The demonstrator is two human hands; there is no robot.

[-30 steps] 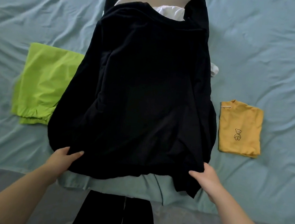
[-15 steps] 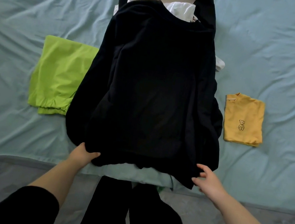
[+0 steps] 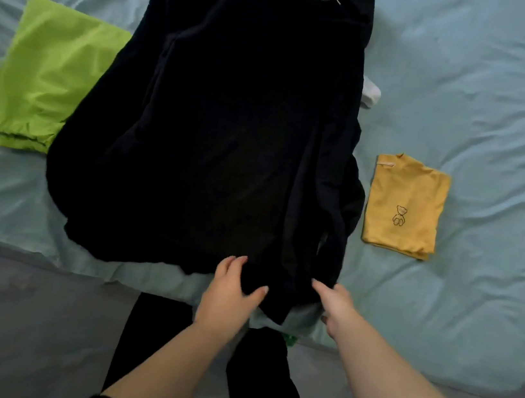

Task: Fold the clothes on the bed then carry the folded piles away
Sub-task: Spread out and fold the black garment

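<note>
- Your left hand (image 3: 230,290) grips the near hem of the black top (image 3: 223,132), thumb on the upper side of the cloth and fingers curled around a bunched fold.
- Your right hand (image 3: 335,305) sits at the hem's right corner; its fingertips disappear into the dark cloth, so you cannot tell whether it is pinching the top or only touching it.
- The two hands are near each other, both at the near right part of the hem.
- The black top lies spread flat down the middle of the bed (image 3: 474,76), neckline at the far side, hem at the near edge of the mattress, where a corner hangs over.
- A white garment (image 3: 370,94) peeks out from under the top's right side, and more white cloth shows at the neckline.
- A folded green garment (image 3: 49,74) lies to the left, its right edge tucked beneath the black top.
- A folded yellow shirt (image 3: 405,202) with a small bear outline lies to the right, just beside the black top but apart from it.
- Your dark trouser legs (image 3: 146,344) stand against the bed's near edge, on a grey floor (image 3: 18,316).
</note>
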